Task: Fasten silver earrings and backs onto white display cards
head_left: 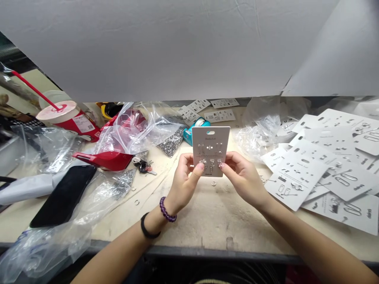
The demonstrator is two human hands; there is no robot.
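Purple beads (167,209) circle the wrist below the left hand (184,181), which I see pinching the lower left side of a grey earring card (211,153), while the right hand (243,175) pinches its lower right, so it stands upright between them. Past the wrists I make out a black phone (63,196) to their left, overlapping cards (299,173) to their right, and a turquoise tape dispenser (187,136) beyond.

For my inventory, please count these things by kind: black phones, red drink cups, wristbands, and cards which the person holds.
Black phone: 1
Red drink cup: 1
Wristbands: 2
Held card: 1
Total: 5
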